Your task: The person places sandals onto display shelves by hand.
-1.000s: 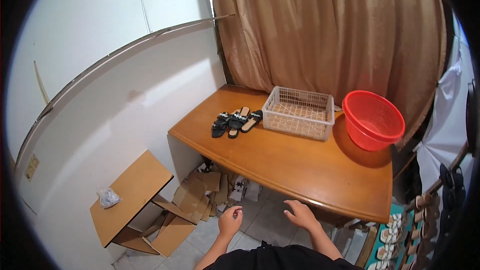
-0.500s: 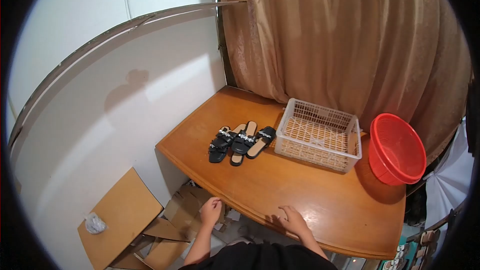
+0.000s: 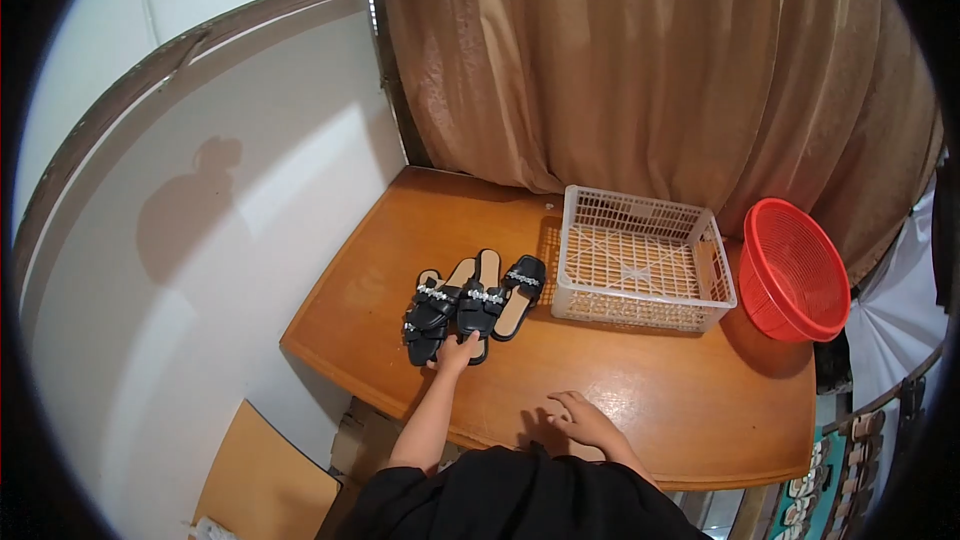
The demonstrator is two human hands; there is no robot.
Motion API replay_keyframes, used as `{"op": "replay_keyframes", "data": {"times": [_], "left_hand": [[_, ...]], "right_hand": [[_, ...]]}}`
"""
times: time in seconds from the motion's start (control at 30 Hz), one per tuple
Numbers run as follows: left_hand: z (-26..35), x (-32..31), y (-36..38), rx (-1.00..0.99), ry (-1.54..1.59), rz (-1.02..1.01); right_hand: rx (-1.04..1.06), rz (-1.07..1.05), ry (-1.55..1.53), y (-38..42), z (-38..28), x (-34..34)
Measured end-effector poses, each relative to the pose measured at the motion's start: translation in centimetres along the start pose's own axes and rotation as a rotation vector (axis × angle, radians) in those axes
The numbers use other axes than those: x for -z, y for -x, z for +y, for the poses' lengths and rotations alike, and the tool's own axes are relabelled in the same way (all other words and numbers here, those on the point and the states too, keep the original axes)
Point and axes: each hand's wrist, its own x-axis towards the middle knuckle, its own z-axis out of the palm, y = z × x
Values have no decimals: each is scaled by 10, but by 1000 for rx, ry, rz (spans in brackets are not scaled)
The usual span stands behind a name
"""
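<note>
Several black slide sandals (image 3: 480, 308) with tan insoles and sparkling silvery trim lie overlapping on the wooden table, left of the crate. My left hand (image 3: 455, 352) is at the near end of this pile. Its thumb lies against the middle sandal and its fingers are curled at the sandal's near edge, partly hidden. My right hand (image 3: 585, 420) hovers over the front part of the table, holding nothing, with its fingers apart.
A whitish plastic crate (image 3: 645, 306) stands on the wooden table (image 3: 640, 370), and a red plastic basket (image 3: 790, 280) leans to its right. A brown curtain (image 3: 620, 70) hangs behind. Cardboard (image 3: 265, 480) is at lower left, and shoe racks (image 3: 825, 480) stand at lower right.
My left hand has moved from the table's front edge forward to the sandals and now touches them. My right hand stays near the front of the table. The view has shifted slightly.
</note>
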Motion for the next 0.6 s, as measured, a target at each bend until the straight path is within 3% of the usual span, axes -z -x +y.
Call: {"op": "replay_keyframes", "data": {"times": [0.13,0.2,0.27,0.37,0.4,0.5,0.57,0.6], "left_hand": [[16,-18,-16,-30,25,142],[10,-33,-25,-133,359,327],[32,-21,-10,-185,350,422],[39,-16,-18,-612,744,384],[59,4,-1,-646,809,372],[76,33,14,-576,866,339],[90,57,36,-927,639,490],[95,67,46,-923,636,497]], "right_hand": [[-176,-1,82,9,11,15],[-232,38,12,10,8,24],[-242,55,10,7,5,31],[-248,109,-14,0,4,32],[-230,136,-14,-4,2,33],[-180,289,-99,-20,-11,31],[-101,361,-30,-33,-17,29],[-22,440,41,-40,-19,28]]}}
